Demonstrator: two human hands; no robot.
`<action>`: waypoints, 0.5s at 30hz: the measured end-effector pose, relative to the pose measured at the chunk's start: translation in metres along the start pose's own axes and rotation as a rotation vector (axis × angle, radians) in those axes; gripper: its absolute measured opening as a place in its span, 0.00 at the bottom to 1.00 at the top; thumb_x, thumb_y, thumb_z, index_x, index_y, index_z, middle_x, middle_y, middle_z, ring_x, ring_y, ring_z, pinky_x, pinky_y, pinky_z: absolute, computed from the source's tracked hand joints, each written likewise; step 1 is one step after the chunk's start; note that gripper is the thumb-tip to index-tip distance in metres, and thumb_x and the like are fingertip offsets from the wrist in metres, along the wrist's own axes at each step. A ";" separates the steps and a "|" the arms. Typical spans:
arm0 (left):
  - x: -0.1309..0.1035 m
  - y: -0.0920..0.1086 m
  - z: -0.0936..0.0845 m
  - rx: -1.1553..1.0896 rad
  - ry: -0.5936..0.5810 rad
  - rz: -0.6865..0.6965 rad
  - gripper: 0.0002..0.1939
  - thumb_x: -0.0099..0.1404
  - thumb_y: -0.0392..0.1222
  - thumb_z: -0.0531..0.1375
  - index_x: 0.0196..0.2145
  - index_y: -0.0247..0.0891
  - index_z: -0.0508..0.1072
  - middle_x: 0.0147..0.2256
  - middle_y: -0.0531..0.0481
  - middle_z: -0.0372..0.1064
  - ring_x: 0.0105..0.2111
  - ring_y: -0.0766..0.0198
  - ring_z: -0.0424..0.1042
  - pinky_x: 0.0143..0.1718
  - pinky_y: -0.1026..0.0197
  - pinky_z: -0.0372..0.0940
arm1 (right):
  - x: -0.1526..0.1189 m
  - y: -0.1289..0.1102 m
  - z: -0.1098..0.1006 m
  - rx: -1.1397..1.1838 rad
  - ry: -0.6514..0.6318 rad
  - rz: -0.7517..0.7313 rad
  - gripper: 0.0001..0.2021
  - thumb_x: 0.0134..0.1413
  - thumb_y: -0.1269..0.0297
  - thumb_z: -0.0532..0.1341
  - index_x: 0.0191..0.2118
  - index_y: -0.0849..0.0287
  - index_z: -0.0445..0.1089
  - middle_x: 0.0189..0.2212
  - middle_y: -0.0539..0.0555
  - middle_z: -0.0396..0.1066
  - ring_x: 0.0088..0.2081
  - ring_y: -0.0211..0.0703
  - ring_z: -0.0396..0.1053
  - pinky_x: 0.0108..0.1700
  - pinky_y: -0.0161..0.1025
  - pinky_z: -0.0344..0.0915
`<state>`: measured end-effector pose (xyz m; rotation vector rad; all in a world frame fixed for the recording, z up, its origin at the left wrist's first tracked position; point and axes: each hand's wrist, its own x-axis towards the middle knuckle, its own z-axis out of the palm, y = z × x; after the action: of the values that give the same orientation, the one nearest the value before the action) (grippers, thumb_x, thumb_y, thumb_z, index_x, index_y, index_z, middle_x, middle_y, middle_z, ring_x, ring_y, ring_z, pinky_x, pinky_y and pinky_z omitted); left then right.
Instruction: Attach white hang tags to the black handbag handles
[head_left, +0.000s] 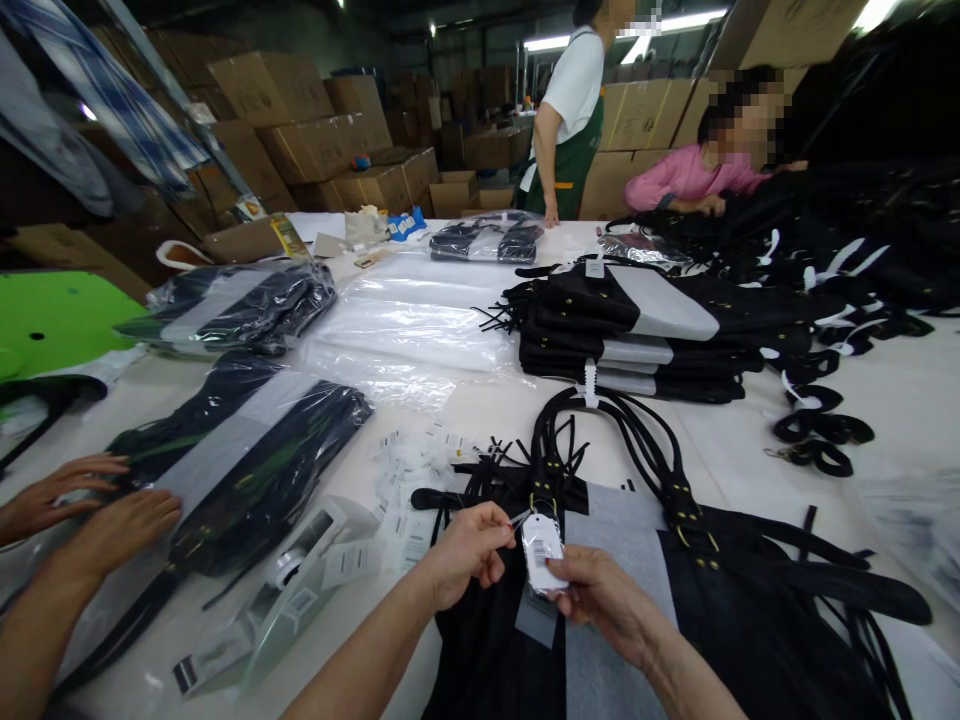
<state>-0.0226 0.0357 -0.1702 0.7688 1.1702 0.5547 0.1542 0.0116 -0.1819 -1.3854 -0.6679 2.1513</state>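
Observation:
A black handbag (720, 610) lies flat before me, with a pale grey strip of wrapping (611, 610) around its middle. Its handles are gathered by a white tie (591, 383). Beside one handle's metal ring hangs a white hang tag (541, 550) with a barcode. My right hand (600, 600) pinches the tag's lower right edge between thumb and fingers. Just left of the tag, my left hand (472, 555) is closed in a pinch near the ring, seemingly on the tag's thin string. A small grey card (535, 622) shows beneath the tag.
Left, a co-worker's hands (112, 525) press a plastic-bagged handbag (262, 450). Loose labels (416, 480) and a label roll (289, 570) lie between us. Stacked handbags (622, 330) stand behind mine, plastic sleeves (412, 320) beside them. Two people (574, 100) are across the table; cartons (322, 140) behind.

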 end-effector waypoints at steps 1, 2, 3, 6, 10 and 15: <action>-0.004 -0.002 0.001 -0.011 -0.010 -0.010 0.15 0.48 0.49 0.59 0.28 0.36 0.60 0.25 0.57 0.62 0.11 0.77 0.58 0.09 0.73 0.46 | 0.003 0.005 0.006 0.055 0.000 0.012 0.14 0.32 0.58 0.63 0.24 0.64 0.64 0.16 0.48 0.61 0.15 0.27 0.53 0.17 0.28 0.38; -0.008 -0.005 0.002 -0.011 -0.026 -0.020 0.15 0.49 0.49 0.59 0.28 0.36 0.60 0.24 0.58 0.61 0.11 0.77 0.58 0.09 0.73 0.46 | 0.006 0.010 0.011 0.108 0.014 0.009 0.16 0.29 0.58 0.65 0.24 0.64 0.64 0.16 0.47 0.60 0.15 0.27 0.52 0.17 0.28 0.37; -0.012 -0.008 0.004 -0.004 -0.042 -0.027 0.15 0.49 0.49 0.59 0.28 0.36 0.61 0.23 0.58 0.60 0.11 0.77 0.58 0.09 0.74 0.46 | 0.010 0.014 0.016 0.156 0.036 -0.010 0.17 0.27 0.58 0.66 0.24 0.65 0.64 0.15 0.46 0.59 0.15 0.26 0.50 0.17 0.28 0.36; -0.025 -0.017 0.009 0.029 -0.090 -0.025 0.15 0.51 0.48 0.59 0.31 0.36 0.63 0.27 0.55 0.62 0.12 0.77 0.59 0.09 0.74 0.47 | 0.021 0.023 0.027 0.252 0.113 -0.100 0.19 0.23 0.57 0.68 0.22 0.66 0.65 0.15 0.46 0.58 0.16 0.24 0.47 0.17 0.27 0.36; -0.039 -0.033 0.018 -0.004 -0.079 0.024 0.21 0.50 0.49 0.60 0.40 0.38 0.65 0.44 0.45 0.61 0.15 0.76 0.64 0.11 0.73 0.50 | 0.028 0.029 0.036 0.290 0.177 -0.192 0.20 0.23 0.54 0.67 0.19 0.64 0.63 0.13 0.45 0.56 0.16 0.25 0.46 0.17 0.27 0.37; -0.044 -0.049 0.028 -0.053 0.028 0.061 0.36 0.48 0.51 0.61 0.53 0.37 0.58 0.42 0.41 0.63 0.22 0.70 0.67 0.18 0.69 0.58 | 0.023 0.031 0.041 0.313 0.144 -0.169 0.21 0.28 0.49 0.66 0.21 0.62 0.61 0.11 0.42 0.50 0.15 0.25 0.44 0.16 0.27 0.39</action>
<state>-0.0093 -0.0343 -0.1762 0.7549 1.1560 0.6462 0.1033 -0.0028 -0.2022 -1.2522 -0.3605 1.9070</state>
